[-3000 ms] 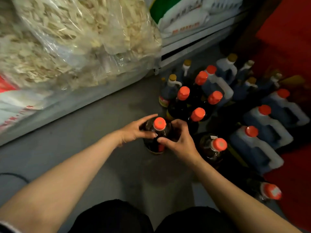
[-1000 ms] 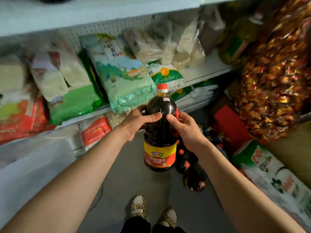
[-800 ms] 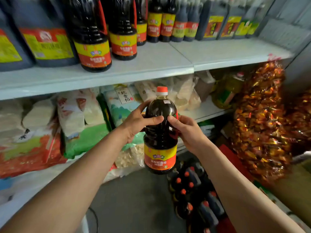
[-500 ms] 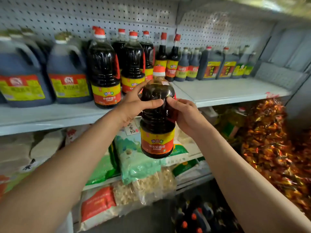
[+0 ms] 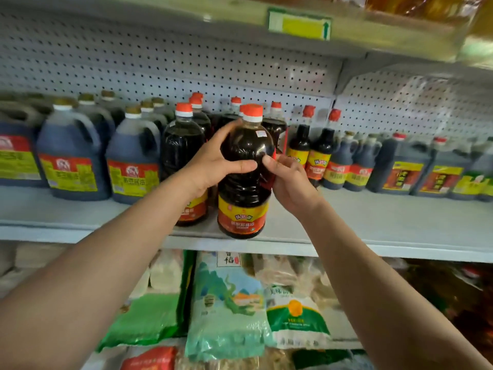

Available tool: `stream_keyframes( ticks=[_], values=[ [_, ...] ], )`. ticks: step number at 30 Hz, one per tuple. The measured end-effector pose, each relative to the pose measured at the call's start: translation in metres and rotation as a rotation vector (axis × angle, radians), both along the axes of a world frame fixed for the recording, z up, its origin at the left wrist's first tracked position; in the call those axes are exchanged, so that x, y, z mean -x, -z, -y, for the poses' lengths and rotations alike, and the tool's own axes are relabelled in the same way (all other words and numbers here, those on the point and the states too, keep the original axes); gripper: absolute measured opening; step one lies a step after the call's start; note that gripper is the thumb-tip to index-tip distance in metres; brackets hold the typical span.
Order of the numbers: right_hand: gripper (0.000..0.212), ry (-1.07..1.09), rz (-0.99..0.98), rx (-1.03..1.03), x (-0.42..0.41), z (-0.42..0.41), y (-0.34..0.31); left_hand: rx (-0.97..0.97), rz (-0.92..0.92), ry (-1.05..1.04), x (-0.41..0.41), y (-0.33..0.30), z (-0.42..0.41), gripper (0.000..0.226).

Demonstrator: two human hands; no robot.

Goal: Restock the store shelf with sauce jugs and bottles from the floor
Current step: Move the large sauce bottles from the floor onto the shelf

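Left hand (image 5: pixel 213 164) and right hand (image 5: pixel 289 180) clasp 1 dark, red-capped plastic sauce bottle (image 5: pixel 244 180) by its shoulder; probably heavy, smooth, rigid.

Even, fairly bright light falls from above on the pegboard (image 5: pixel 186 62) and shelf (image 5: pixel 373 222). Glare spots shine on the dark bottle (image 5: pixel 246 166). Lower bags (image 5: pixel 226 303) sit dimmer. Wide-angle bending curves the edges; the top right corner and far-left jugs (image 5: pixel 16 156) are blurred.
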State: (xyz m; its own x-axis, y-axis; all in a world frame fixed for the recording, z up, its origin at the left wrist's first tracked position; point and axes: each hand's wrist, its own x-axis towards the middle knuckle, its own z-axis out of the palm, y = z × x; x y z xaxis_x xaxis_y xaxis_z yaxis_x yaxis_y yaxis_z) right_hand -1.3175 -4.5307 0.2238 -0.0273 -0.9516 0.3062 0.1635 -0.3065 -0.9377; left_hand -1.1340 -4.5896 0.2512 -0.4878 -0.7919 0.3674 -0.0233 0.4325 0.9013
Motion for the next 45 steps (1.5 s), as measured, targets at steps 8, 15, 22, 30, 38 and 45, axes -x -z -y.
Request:
stream_keyframes(
  ticks=[8, 15, 22, 30, 38, 45],
  values=[
    [0.05, 0.033, -0.082, 0.016, 0.016, 0.023, 0.031, 0.045, 0.154, -0.144, 0.016, 0.013, 0.015, 0.095],
    [0.11, 0.059, -0.499, 0.015, 0.019, 0.017, 0.076, 0.118, 0.424, -0.175, 0.011, -0.014, 0.016, 0.095],
    [0.124, 0.186, -0.635, -0.098, 0.023, 0.024, 0.097, 0.166, 0.494, -0.165, 0.018, -0.023, 0.017, 0.106],
    [0.114, 0.207, -0.688, -0.091, 0.024, 0.037, 0.093, 0.122, 0.529, -0.188, 0.025, -0.031, 0.029, 0.095],
    [0.113, 0.203, -0.726, -0.127, 0.024, 0.06, 0.082, 0.06, 0.587, -0.245, 0.037, -0.04, 0.045, 0.096],
    [0.116, 0.195, -0.706, -0.168, 0.021, 0.055, 0.081, 0.044, 0.595, -0.269, 0.04, -0.039, 0.039, 0.098]
  ],
)
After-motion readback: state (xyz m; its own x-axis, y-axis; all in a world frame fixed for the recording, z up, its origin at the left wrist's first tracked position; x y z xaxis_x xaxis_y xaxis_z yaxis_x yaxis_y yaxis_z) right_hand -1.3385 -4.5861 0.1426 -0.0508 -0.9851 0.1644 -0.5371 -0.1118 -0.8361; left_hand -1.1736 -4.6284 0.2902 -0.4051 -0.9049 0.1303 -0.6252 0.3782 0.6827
